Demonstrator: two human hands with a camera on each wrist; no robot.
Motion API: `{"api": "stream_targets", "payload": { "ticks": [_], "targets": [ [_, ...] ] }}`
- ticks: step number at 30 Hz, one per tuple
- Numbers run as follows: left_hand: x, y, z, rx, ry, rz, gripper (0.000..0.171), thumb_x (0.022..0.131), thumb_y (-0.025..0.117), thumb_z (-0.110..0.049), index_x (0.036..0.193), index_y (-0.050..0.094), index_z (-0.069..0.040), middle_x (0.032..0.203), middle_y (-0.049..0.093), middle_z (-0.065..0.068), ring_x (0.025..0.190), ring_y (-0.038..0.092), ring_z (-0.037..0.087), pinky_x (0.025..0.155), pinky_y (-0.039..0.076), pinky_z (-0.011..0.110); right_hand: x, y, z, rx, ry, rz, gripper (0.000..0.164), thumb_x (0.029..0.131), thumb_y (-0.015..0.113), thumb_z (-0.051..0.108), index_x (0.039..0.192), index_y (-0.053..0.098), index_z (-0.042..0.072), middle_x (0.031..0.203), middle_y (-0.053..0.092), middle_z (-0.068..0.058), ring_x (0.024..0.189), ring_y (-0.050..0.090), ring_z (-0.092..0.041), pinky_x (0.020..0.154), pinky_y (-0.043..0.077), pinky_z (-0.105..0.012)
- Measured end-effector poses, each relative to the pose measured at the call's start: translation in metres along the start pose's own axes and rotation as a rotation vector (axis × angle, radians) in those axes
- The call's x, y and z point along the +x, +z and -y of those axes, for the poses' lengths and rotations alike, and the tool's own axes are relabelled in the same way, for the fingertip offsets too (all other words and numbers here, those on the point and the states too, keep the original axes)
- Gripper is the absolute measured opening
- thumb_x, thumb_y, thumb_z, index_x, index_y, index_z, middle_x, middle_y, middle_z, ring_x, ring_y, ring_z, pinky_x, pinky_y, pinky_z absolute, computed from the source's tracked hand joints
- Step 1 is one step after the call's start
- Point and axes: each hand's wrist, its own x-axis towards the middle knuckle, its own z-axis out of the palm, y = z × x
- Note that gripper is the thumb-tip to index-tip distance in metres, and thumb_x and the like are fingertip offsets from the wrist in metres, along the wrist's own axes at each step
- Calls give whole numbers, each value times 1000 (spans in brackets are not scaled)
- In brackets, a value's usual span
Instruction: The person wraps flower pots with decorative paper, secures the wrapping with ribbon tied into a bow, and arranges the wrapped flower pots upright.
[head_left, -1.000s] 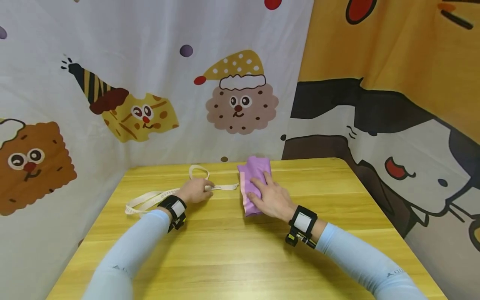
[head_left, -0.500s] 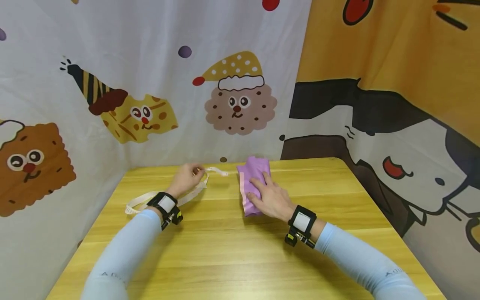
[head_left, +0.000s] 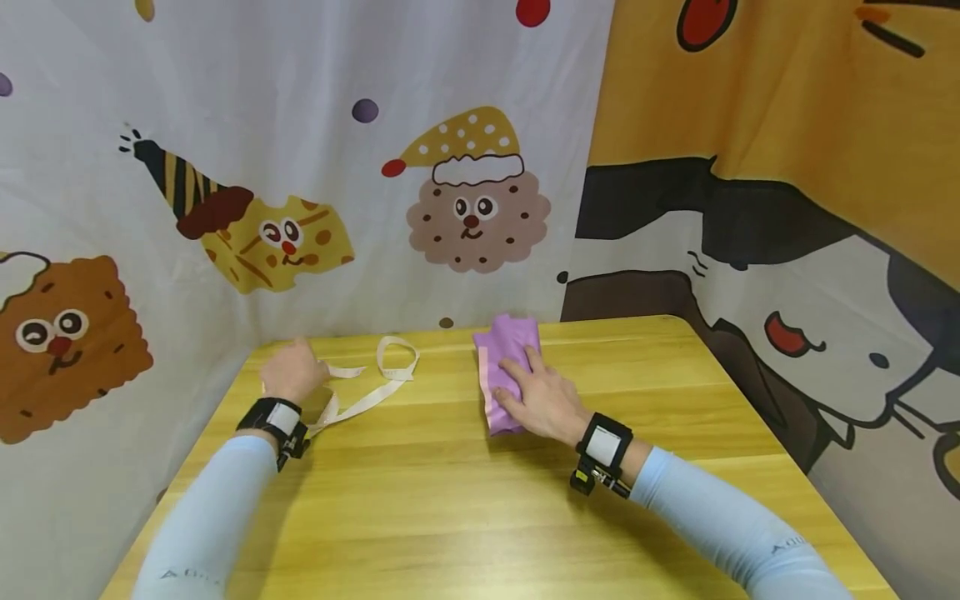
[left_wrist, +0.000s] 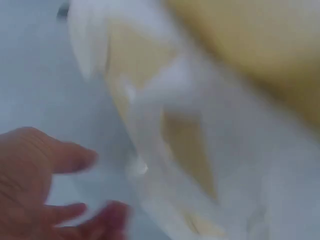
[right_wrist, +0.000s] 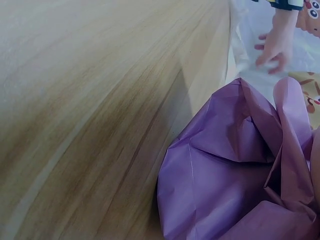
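Note:
A purple paper packet with a pale pink strip down its left edge lies near the table's back edge. My right hand rests on it with fingers spread. Crumpled purple folds of the same packet fill the lower right of the right wrist view. Left of it, a cream printed ribbon lies in loose loops. My left hand is over the ribbon's left part and hides some of it. In the left wrist view, the thumb and fingers are apart with nothing between them; the pale shapes beside them are blurred.
The wooden table stands against a white cartoon-print curtain at the back and left. An orange curtain with a cat print hangs along the right side.
My left hand has let go of the ribbon end and moved left, and that end now lies further left. The right hand stays on the packet.

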Motion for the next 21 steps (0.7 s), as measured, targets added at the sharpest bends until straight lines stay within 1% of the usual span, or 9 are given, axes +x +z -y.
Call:
{"api": "stream_targets", "payload": {
  "ticks": [1, 3, 6, 8, 10, 14, 17, 19, 21],
  "targets": [
    [-3, 6, -7, 7, 40, 20, 50, 101, 66, -30, 130, 62, 11, 114, 75, 38, 93, 77, 50, 71, 64, 60, 0, 0, 0, -2, -1, 3, 66, 110, 56, 61, 165, 55, 25, 178, 34, -34, 115, 74, -54, 44, 45, -27],
    [-8, 17, -27, 9, 152, 84, 58, 104, 71, -39, 137, 60, 8, 114, 77, 31, 92, 76, 43, 75, 63, 54, 0, -2, 2, 2, -1, 6, 66, 110, 56, 60, 165, 55, 24, 178, 34, -35, 117, 74, -55, 44, 46, -28],
    [-4, 39, -52, -4, 300, 217, 47, 105, 75, -45, 122, 69, -2, 103, 77, 18, 85, 71, 29, 72, 57, 42, 0, -3, 2, 8, -2, -8, 66, 110, 57, 60, 164, 56, 24, 177, 34, -36, 118, 74, -55, 45, 47, -29],
    [-2, 55, -68, 5, 364, 262, 30, 105, 74, -38, 105, 71, -8, 91, 72, 10, 78, 64, 24, 69, 51, 37, 0, -1, 1, 4, 0, -10, 66, 110, 57, 61, 164, 56, 24, 177, 34, -36, 118, 74, -54, 46, 47, -29],
    [1, 71, -83, 9, 407, 239, 19, 104, 71, -26, 93, 68, -11, 81, 66, 6, 73, 59, 22, 65, 47, 36, -1, 2, 0, -2, 3, -6, 66, 110, 56, 62, 165, 56, 25, 177, 35, -36, 117, 74, -53, 46, 46, -28],
    [6, 96, -119, 15, 499, 79, 13, 101, 65, -14, 92, 73, -12, 83, 73, 7, 74, 65, 25, 65, 53, 38, -2, 5, 0, -1, 12, -3, 66, 110, 56, 62, 165, 56, 25, 177, 35, -35, 117, 74, -53, 45, 46, -28],
    [9, 93, -145, -52, 567, 37, 27, 104, 64, -11, 128, 77, -8, 113, 84, 15, 97, 79, 32, 81, 65, 45, -1, 5, 3, 3, 7, -2, 65, 110, 56, 62, 164, 56, 25, 176, 36, -36, 117, 75, -55, 45, 47, -29],
    [11, 80, -156, -110, 617, 45, 47, 103, 62, -4, 150, 67, -5, 137, 79, 21, 119, 79, 40, 100, 66, 53, -1, 4, 5, 8, 4, 4, 66, 110, 56, 63, 164, 56, 25, 177, 35, -36, 118, 75, -56, 46, 47, -29],
    [15, 61, -153, -115, 633, 84, 57, 100, 56, 4, 156, 61, -2, 147, 74, 25, 131, 74, 45, 112, 62, 57, -1, 2, 7, 19, 3, 8, 66, 110, 56, 61, 165, 55, 24, 177, 34, -37, 118, 74, -56, 46, 48, -30]
  ]
}}
